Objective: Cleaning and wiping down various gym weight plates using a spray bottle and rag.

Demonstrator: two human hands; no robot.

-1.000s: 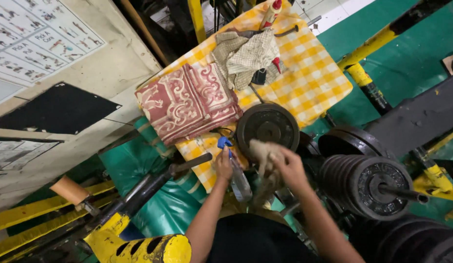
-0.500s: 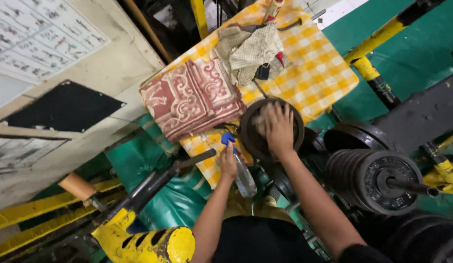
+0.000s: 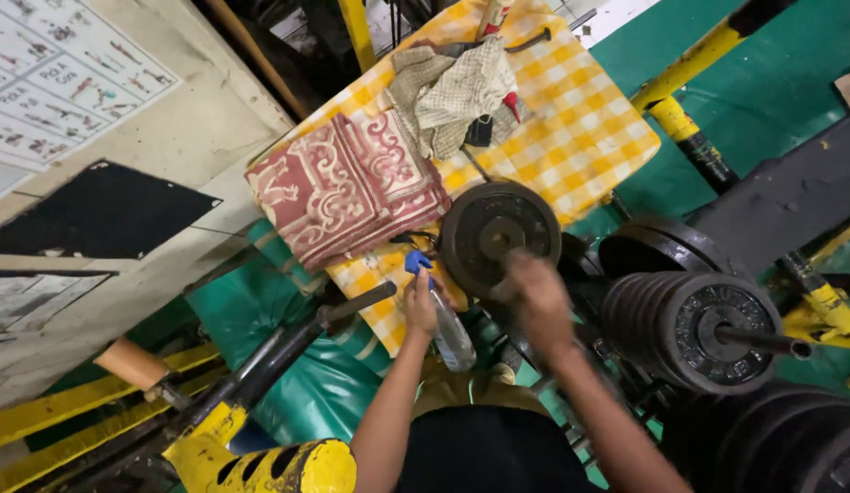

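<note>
Back off the weight plate (image 3: 500, 236), right hand (image 3: 534, 297) seems empty; left (image 3: 419, 306) grips spray bottle (image 3: 440, 321).

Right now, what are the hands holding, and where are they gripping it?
The left hand holds a clear spray bottle at its neck, below the blue nozzle. The right hand is motion-blurred at the black weight plate's lower edge; any hold cannot be told.

A pale, scuffed wall (image 3: 196, 119) fills the ten o'clock side, bearing an exercise chart (image 3: 59, 55) and a black patch (image 3: 100, 210). Green flooring (image 3: 763, 82) spreads toward two o'clock, crossed by yellow-and-black steel bars (image 3: 694, 68). A yellow checked cloth (image 3: 580, 128) covers the surface at twelve o'clock, and a stack of black weight plates (image 3: 690, 329) sits at four o'clock
</note>
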